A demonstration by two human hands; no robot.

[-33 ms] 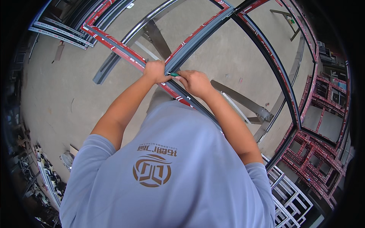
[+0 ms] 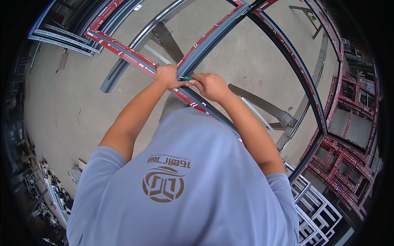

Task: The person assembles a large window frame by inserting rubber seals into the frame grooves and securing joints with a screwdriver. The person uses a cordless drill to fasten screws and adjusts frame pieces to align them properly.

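A large dark grey window frame (image 2: 141,62) with red printed film on its bars lies before me. My left hand (image 2: 166,77) is closed over its near bar, beside the joint where a crossbar (image 2: 207,42) runs away to the far right. Its thumb stretches along the bar toward my other hand. Between the thumb and fingers of my right hand (image 2: 210,87) is a small green-handled tool (image 2: 188,78) with a thin metal tip. That tip points left at the joint, close to my left hand. What it touches there is too small to tell.
Metal support beams (image 2: 262,104) stand under the frame. Long profiles (image 2: 65,39) are stacked at the far left. Red-filmed frames (image 2: 344,172) pile up on the right, with white-filmed ones (image 2: 316,211) nearer. Clutter (image 2: 51,192) lines the left edge. Grey floor (image 2: 65,110) shows between.
The view has shifted very slightly. Both hands and the green-handled tool stay at the same joint of the frame.
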